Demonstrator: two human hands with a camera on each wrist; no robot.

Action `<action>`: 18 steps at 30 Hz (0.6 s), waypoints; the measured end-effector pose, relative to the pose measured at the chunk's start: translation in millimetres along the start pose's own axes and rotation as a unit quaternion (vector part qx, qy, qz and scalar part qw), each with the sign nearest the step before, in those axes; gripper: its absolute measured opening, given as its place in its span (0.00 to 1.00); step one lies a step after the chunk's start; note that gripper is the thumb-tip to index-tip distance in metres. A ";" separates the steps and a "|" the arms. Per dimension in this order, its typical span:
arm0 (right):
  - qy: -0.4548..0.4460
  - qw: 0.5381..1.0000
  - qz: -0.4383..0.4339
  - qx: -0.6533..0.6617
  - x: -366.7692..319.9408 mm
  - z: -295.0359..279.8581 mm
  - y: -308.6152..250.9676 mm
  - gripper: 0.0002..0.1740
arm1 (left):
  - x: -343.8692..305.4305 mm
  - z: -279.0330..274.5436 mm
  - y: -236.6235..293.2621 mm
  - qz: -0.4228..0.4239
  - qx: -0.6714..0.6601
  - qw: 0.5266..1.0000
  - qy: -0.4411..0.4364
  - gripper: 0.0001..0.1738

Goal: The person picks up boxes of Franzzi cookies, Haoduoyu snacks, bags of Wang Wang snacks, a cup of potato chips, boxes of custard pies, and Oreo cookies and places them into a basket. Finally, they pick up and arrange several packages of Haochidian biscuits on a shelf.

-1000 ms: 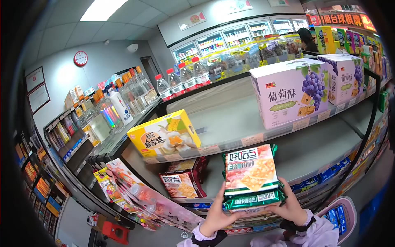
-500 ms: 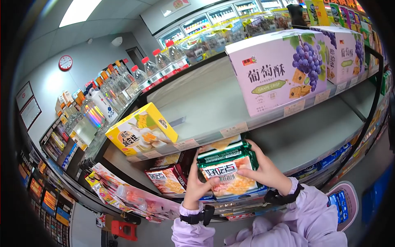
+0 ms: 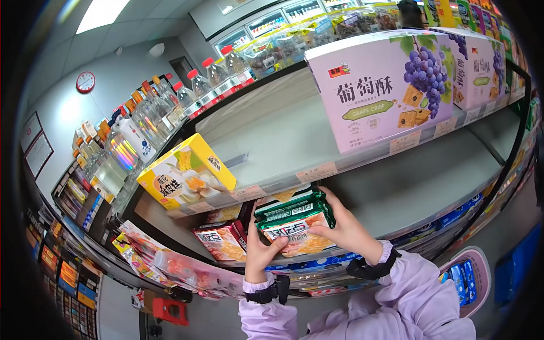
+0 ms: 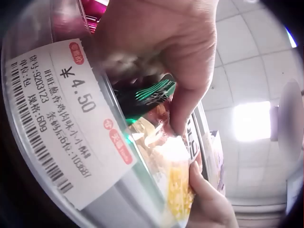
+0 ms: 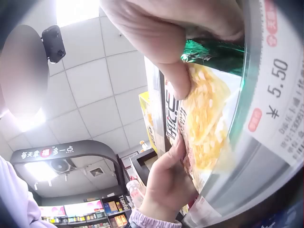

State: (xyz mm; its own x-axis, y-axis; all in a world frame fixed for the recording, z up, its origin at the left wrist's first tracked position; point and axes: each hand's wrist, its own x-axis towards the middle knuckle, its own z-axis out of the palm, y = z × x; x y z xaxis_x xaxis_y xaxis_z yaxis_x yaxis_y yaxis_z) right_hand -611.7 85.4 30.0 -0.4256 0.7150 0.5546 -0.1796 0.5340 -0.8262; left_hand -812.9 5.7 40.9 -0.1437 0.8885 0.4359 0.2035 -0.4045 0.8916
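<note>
A stack of green-edged biscuit packs (image 3: 300,231) with crackers pictured on the front stands at the front of the lower shelf (image 3: 385,209). My left hand (image 3: 260,253) grips its left side, thumb on the front face. On the right side my right hand (image 3: 348,233) holds it, thumb across the upper front. Both thumbs press the printed front (image 5: 204,118) in the right wrist view. In the left wrist view a price label (image 4: 71,123) on the shelf edge is close to my left hand (image 4: 166,38). Red biscuit packs (image 3: 221,242) sit just left of the stack.
Above, the upper shelf bears a yellow cake box (image 3: 187,173) and large purple grape crisp boxes (image 3: 379,96). Hanging snack bags (image 3: 175,263) line the shelf's left end. A pink basket (image 3: 481,277) with blue packs stands low at the right.
The green packs have moved left and in under the upper shelf, beside the red packs, tipping so their front faces me. Both hands have stayed on them. The head view has shifted closer.
</note>
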 end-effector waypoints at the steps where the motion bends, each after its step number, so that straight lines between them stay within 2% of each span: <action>1: -0.003 1.000 -0.003 0.003 0.9 1.2 -0.3 0.47 | -1.7 -1.3 -0.5 0.000 -0.005 1.000 0.004 0.49; 2: -0.008 1.000 0.004 0.002 1.9 2.2 -0.8 0.47 | -2.1 -2.7 -3.8 0.018 0.008 1.000 0.017 0.46; 5: -0.017 1.000 0.013 0.001 4.3 6.9 -1.3 0.47 | -7.6 0.7 -1.7 -0.007 -0.018 0.999 0.046 0.43; 8: -0.010 1.000 0.001 0.005 7.0 17.5 6.2 0.47 | -9.5 3.4 -4.5 -0.011 -0.042 0.994 0.102 0.41; 11: -0.005 1.000 0.004 0.010 8.7 25.5 11.5 0.47 | -7.3 1.6 -15.4 0.017 -0.064 0.990 0.123 0.41; 16: -0.051 0.998 0.038 0.003 12.1 12.3 8.8 0.50 | -10.5 -5.6 -23.8 -0.001 -0.033 0.993 0.111 0.48; 18: -0.064 0.996 0.020 -0.061 10.4 4.8 8.4 0.50 | -11.5 -1.9 -14.5 -0.006 -0.011 0.993 0.113 0.51</action>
